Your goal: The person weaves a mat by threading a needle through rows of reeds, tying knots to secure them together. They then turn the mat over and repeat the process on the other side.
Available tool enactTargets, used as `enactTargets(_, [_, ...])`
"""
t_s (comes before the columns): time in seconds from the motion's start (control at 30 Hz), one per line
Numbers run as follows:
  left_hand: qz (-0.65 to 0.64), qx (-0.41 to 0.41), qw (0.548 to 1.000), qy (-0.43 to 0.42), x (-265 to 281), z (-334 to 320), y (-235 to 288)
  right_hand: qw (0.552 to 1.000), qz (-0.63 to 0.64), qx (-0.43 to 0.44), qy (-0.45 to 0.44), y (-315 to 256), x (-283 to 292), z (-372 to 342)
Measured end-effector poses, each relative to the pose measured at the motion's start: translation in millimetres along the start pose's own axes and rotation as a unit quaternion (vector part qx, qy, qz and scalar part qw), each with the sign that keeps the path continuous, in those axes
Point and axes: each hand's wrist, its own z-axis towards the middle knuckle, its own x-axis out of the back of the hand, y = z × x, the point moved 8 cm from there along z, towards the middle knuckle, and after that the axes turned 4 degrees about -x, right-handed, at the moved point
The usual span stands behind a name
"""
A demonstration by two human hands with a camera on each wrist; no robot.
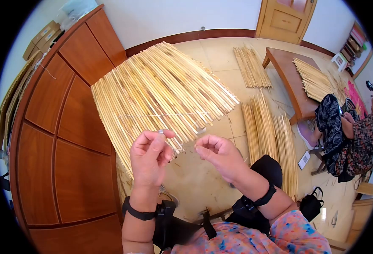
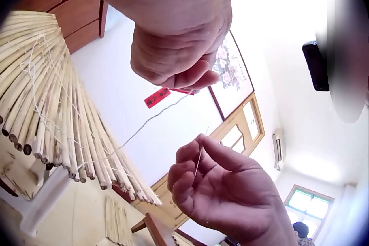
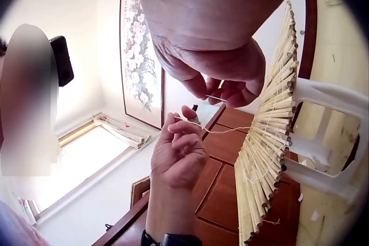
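Both hands are raised in front of my body, a short gap apart, at the near edge of a mat of pale stalks (image 1: 165, 89). My left hand (image 1: 148, 154), with a silver band on one finger, pinches a white thread (image 2: 153, 118) that runs back to the mat. My right hand (image 1: 221, 155) pinches a thin needle (image 3: 216, 98) between thumb and fingers, its tip sticking out in the right wrist view. More thread lies loosely across the stalks. Beneath the mat shows a white plastic stool (image 3: 323, 133).
A red-brown wooden cabinet (image 1: 80, 169) stands close on the left. Stalk bundles (image 1: 260, 127) lie on the tiled floor to the right. Beyond them, a brown bench (image 1: 286, 80) carries more stalks, and a seated person (image 1: 349, 131) is beside it. A black bag (image 1: 311, 207) sits on the floor.
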Motion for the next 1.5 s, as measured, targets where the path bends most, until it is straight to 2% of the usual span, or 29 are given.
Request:
enactTargets(0.07, [-0.019, 0.011, 1.0, 0.018, -1.1, -0.4, 1.2, 1.0, -0.017, 0.003, 0.005, -1.0, -0.4, -1.2])
enactTargets(0.17, [-0.02, 0.015, 0.999, -0.021, 1.4, -0.1, -6.7, 1.0, -0.02, 0.014, -0.016, -6.3, -7.0, -4.3])
enactTargets(0.27, [0.067, 0.033, 0.997, -0.036, 0.1, -3.6, -13.7, 0.999, -0.005, 0.025, -0.025, -10.1, -11.3, -6.2])
enactTargets(0.37, [0.095, 0.042, 0.994, -0.021, -10.4, -9.2, -14.7, 0.999, 0.018, 0.031, -0.01, -17.9, -11.6, -9.6])
enactTargets(0.4, [0.118, 0.039, 0.991, -0.044, -11.5, -9.3, -16.3, 0.999, 0.015, 0.033, -0.014, -17.3, -11.5, -9.1])
enactTargets(0.63, [0.076, 0.073, 0.99, -0.089, -24.4, -13.1, -21.7, 0.998, -0.009, 0.064, -0.023, -20.5, -12.9, -9.7])
enactTargets(0.8, [0.082, 0.07, 0.991, -0.077, -21.4, -9.7, -23.6, 0.992, -0.07, 0.106, -0.016, -25.4, -14.6, -12.4])
enactTargets(0.9, [0.084, 0.055, 0.991, -0.093, -16.2, -8.0, -29.4, 0.972, -0.161, 0.173, 0.014, -36.2, -15.8, -15.8])
enactTargets(0.97, [0.082, 0.054, 0.99, -0.102, -15.8, -9.2, -31.0, 0.94, -0.234, 0.243, 0.044, -44.3, -16.9, -18.7])
enactTargets(1.07, [0.08, 0.067, 0.989, -0.107, -20.7, -11.8, -35.7, 0.898, -0.315, 0.299, 0.075, -58.1, -23.6, -26.8])
enactTargets(1.27, [0.11, 0.09, 0.979, -0.146, -28.5, -17.1, -35.8, 0.87, -0.341, 0.329, 0.134, -58.7, -18.9, -29.9])
enactTargets(1.33, [0.103, 0.104, 0.977, -0.154, -29.6, -19.3, -39.0, 0.873, -0.336, 0.316, 0.156, -58.0, -13.2, -29.1])
enactTargets(1.43, [0.165, 0.042, 0.973, -0.154, -32.5, -22.2, -34.3, 0.874, -0.329, 0.311, 0.178, -59.3, -7.6, -29.5])
enactTargets(1.5, [0.279, -0.015, 0.947, -0.159, -35.1, -23.6, -23.9, 0.874, -0.332, 0.307, 0.182, -59.3, -6.0, -28.9])
